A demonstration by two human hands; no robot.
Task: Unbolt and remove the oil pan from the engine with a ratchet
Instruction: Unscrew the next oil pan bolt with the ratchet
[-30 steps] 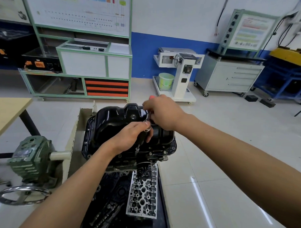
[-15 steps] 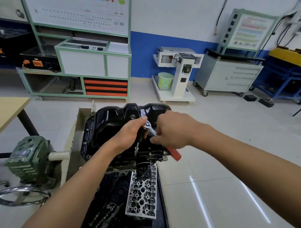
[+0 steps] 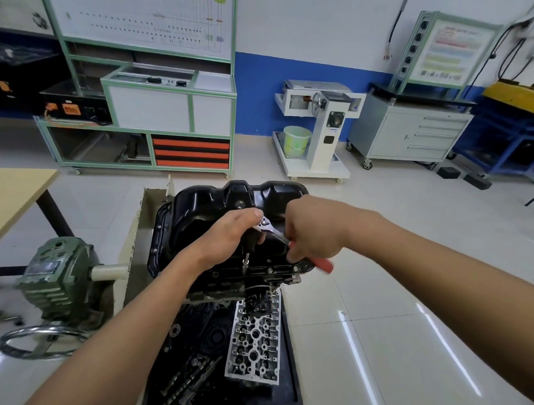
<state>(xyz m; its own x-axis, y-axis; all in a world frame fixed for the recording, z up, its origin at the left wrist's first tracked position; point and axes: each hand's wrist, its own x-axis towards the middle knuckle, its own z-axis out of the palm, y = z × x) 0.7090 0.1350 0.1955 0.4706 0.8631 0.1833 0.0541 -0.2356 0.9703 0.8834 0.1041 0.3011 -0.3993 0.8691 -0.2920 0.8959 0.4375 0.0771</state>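
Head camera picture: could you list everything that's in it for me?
oil pan: one, black, centre, on top of the engine
engine: one, dark, under the oil pan
ratchet: one, silver with red handle, over the pan's near edge
cylinder head: one, silver, on the tray below the engine
tray: one, black, bottom centre
gearbox: one, green, left
handwheel: one, silver, lower left
table: one, wooden, left edge
bucket: one, pale green, on the white stand at the back
cabinet: one, grey, back right
left hand: one, grips the shaft under the ratchet's head
right hand: one, grips the ratchet's handle
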